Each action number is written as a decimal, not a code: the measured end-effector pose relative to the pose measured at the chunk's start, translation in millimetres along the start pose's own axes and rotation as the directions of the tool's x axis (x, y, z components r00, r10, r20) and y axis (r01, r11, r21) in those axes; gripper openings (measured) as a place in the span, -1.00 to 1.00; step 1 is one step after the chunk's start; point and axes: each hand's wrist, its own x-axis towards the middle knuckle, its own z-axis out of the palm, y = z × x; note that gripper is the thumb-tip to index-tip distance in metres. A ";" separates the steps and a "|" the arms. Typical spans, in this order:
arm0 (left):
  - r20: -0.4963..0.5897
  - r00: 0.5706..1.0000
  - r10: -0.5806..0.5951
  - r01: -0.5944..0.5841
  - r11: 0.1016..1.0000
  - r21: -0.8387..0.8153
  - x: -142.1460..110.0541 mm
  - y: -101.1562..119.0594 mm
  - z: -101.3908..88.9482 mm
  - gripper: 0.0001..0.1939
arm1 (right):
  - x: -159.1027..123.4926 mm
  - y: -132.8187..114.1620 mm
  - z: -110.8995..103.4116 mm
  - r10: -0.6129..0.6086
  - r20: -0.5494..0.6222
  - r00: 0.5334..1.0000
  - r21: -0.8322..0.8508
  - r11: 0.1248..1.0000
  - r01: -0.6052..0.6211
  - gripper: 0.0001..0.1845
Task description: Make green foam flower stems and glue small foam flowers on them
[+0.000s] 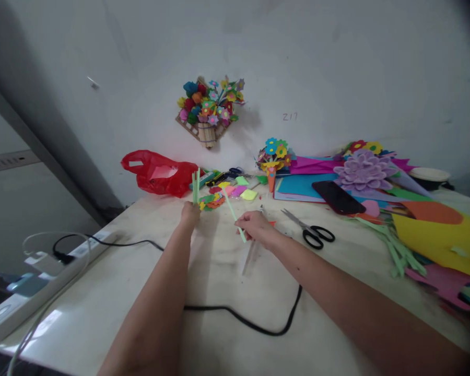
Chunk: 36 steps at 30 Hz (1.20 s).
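My left hand (190, 214) is closed around a bundle of thin pale green strips (196, 186), which stand upright out of the fist. My right hand (256, 227) pinches a single pale green strip (231, 208), slanting up and to the left over the table. Beneath the right hand lies a white stick-like tool (247, 257), partly hidden by the fingers. Scissors (308, 228) with black handles lie slightly open to the right of that hand. Beyond both hands are small coloured foam flower pieces (212, 201) and bright packets (249, 195).
A red plastic bag (160, 175) sits at the back left. A black cord (235, 315) crosses the table below my forearms, and a power strip (82, 256) lines the left edge. At right are a phone (338, 197), coloured sheets (438, 240) and loose green strips (394, 245).
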 end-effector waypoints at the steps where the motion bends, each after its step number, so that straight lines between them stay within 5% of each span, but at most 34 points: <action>1: 0.093 0.995 0.022 -0.014 0.996 -0.088 -5.9 1.6 0.4 -0.95 | -0.6 -3.0 1.0 0.011 0.001 1.000 0.027 1.000 -0.011 -0.84; 5: 0.365 0.925 0.108 0.054 0.912 -0.407 -31.0 11.1 3.7 -0.90 | 0.8 -12.7 7.8 0.027 0.007 1.000 0.139 0.990 -0.028 -0.85; 11: 0.572 0.810 0.127 0.200 0.858 -0.473 -58.5 22.0 6.1 -0.89 | 13.3 -16.0 19.0 0.068 -0.008 0.998 0.307 0.950 -0.063 -0.84; 18: 0.662 0.738 0.131 0.220 0.881 -0.419 -75.4 22.4 9.1 -0.89 | 24.1 -19.6 24.1 0.029 -0.216 0.976 0.091 0.996 -0.010 -0.84; 25: 0.645 0.751 0.142 0.299 0.797 -0.524 -81.0 23.0 12.7 -0.93 | 45.3 -2.4 27.8 -0.064 -0.242 0.968 -0.092 0.995 0.043 -0.86; 30: 0.697 0.683 0.218 0.353 0.737 -0.576 -86.9 23.8 12.1 -0.87 | 42.3 -8.7 25.7 0.092 -0.334 0.938 0.367 0.929 0.039 -0.67; 36: 0.841 0.486 0.236 0.351 0.829 -0.435 -95.0 24.0 7.6 -0.76 | 36.3 -18.1 23.4 0.125 -0.120 0.985 0.615 0.788 -0.025 -0.86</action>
